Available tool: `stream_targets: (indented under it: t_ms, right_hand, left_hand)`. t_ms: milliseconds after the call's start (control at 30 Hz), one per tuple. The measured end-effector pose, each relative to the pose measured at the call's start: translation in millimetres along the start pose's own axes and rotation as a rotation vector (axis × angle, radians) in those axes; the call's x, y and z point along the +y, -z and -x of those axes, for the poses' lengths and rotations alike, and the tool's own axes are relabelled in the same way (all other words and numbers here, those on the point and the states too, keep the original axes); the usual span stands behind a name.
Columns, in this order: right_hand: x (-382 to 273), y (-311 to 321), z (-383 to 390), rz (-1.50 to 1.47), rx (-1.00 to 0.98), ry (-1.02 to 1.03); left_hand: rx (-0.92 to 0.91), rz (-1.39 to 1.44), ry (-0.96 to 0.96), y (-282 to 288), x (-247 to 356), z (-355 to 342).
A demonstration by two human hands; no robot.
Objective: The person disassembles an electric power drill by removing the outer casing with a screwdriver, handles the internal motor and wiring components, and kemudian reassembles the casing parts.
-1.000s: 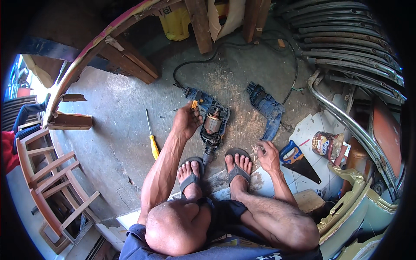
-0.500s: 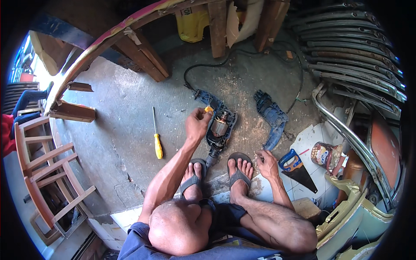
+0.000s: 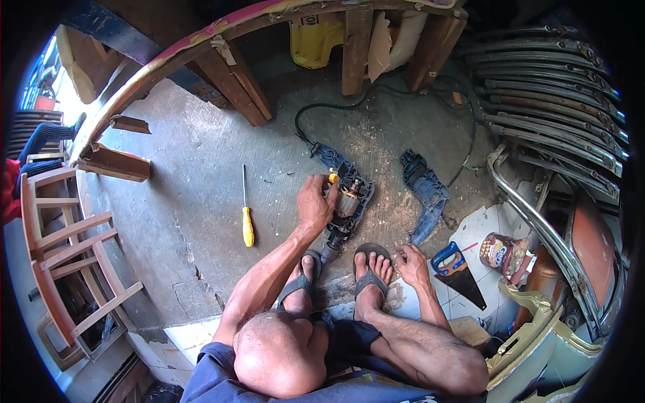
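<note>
An opened power drill (image 3: 347, 201) lies on the concrete floor ahead of my feet, its motor and copper windings bare in a blue half-shell. Over its left side is my left hand (image 3: 314, 207), closed with a small yellow piece (image 3: 333, 178) at its fingertips, beside the motor. The piece's exact kind is hidden by the fingers. The other blue housing half (image 3: 424, 191) rests to the right, apart from the drill. Close below its handle end hovers my right hand (image 3: 412, 264), open with fingers loosely bent and nothing visible in them. A yellow-handled screwdriver (image 3: 248, 225) lies left of my left hand.
A blue-handled handsaw (image 3: 458, 269) and a jar (image 3: 500, 252) stand right of my right hand. Black cable (image 3: 322, 105) curves behind the drill. Stacked metal tubes (image 3: 544, 94) fill the far right, wooden furniture legs (image 3: 235, 87) the far side, a wooden frame (image 3: 74, 255) the left.
My left hand has come nearer over the drill, with the yellow piece lower by the motor. My right hand has drawn slightly back from the housing handle. The view has shifted a little.
</note>
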State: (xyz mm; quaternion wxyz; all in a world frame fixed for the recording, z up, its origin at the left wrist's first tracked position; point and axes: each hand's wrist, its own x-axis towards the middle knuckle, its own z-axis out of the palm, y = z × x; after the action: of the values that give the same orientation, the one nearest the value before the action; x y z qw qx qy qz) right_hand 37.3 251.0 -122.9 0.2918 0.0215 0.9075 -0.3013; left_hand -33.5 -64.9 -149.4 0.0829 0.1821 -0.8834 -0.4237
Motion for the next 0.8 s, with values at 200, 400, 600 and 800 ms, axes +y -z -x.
stream_targets:
  t_ms: [200,400,600,800]
  right_hand:
    - [6,-2,-2,0.028,0.001,-0.001]
    - [6,-3,-3,0.027,0.0,-0.011]
    - [7,-5,-4,0.007,0.008,-0.016]
    - [8,-3,-3,0.005,0.015,-0.03]
  left_hand:
    - [-0.035,0.011,0.04,-1,3,2]
    - [-0.009,-0.027,0.021,-1,4,3]
    - [-0.001,0.014,0.062,-1,8,0]
    - [-0.062,0.126,0.22,3,16,-3]
